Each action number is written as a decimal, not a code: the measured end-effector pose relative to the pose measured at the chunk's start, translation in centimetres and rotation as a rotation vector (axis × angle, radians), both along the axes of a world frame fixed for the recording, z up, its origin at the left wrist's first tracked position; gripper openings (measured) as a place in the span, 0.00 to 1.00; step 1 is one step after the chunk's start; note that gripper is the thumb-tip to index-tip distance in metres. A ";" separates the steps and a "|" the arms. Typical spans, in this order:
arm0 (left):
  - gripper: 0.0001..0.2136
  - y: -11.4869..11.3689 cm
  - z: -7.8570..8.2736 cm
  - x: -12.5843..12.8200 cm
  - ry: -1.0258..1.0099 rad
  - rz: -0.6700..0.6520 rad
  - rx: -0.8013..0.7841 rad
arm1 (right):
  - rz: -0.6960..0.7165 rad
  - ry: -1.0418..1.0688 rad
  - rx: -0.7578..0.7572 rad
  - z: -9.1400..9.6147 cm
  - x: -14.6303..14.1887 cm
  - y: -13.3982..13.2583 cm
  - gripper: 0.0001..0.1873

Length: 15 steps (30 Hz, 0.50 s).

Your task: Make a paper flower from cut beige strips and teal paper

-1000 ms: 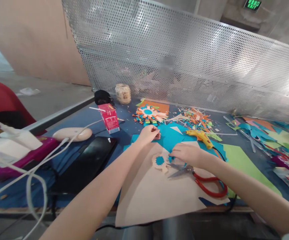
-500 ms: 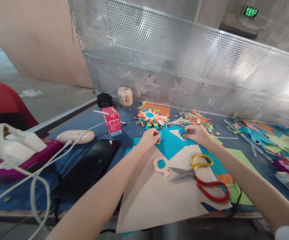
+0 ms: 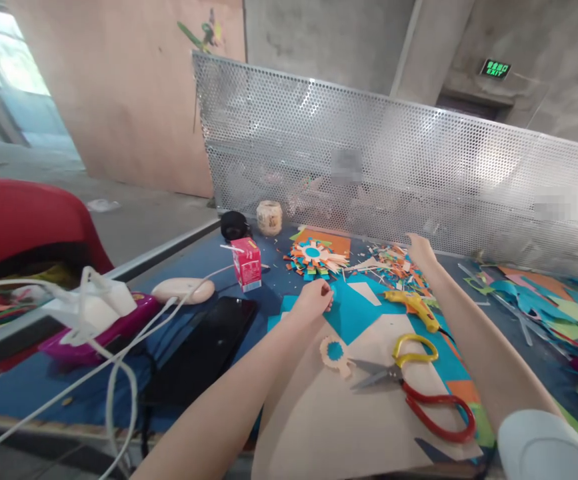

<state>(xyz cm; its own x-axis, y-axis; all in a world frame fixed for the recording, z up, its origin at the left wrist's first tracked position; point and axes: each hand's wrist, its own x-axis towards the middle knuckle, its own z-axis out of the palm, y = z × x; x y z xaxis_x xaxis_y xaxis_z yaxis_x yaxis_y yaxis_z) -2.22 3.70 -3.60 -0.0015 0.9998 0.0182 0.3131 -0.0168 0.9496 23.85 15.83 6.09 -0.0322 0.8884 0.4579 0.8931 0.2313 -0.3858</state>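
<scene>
My left hand [image 3: 317,297] rests closed on the table, pinching a small blue paper piece at the edge of the blue sheet [image 3: 353,310]. My right hand [image 3: 421,251] reaches far forward over the pile of paper scraps [image 3: 391,260] near the metal screen; its fingers are hidden from me. A small beige cut-out with a blue centre [image 3: 335,352] lies on the beige sheet [image 3: 329,413]. Scissors with one yellow and one red handle [image 3: 409,383] lie beside it. A yellow glue gun [image 3: 413,307] lies under my right forearm.
A layered paper flower [image 3: 315,257], a red carton [image 3: 247,263], a twine roll [image 3: 269,217] and a black object [image 3: 233,225] stand at the back. A black tablet [image 3: 201,350], white cables [image 3: 113,347] and a magenta case [image 3: 96,330] lie left. Coloured offcuts [image 3: 543,293] lie right. A perforated metal screen [image 3: 419,173] bounds the far edge.
My right hand left the blue sheet and stretched forward to the scrap pile by the screen. My left hand stayed put. The camera tilted up and shifted.
</scene>
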 end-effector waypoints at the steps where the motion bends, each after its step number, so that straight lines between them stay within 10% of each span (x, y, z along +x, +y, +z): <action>1: 0.08 0.0 0.0 0.0 0.009 -0.006 0.005 | 0.017 -0.006 0.004 -0.3 -0.3 -0.5 0.12; 8: 0.06 -0.3 0.0 -0.1 0.063 -0.027 0.033 | 0.243 0.021 -0.109 -1.5 -3.8 -8.2 0.11; 15: 0.04 -0.4 0.2 -0.4 0.092 -0.035 0.051 | 0.757 0.130 -0.104 1.4 -7.2 -25.2 0.11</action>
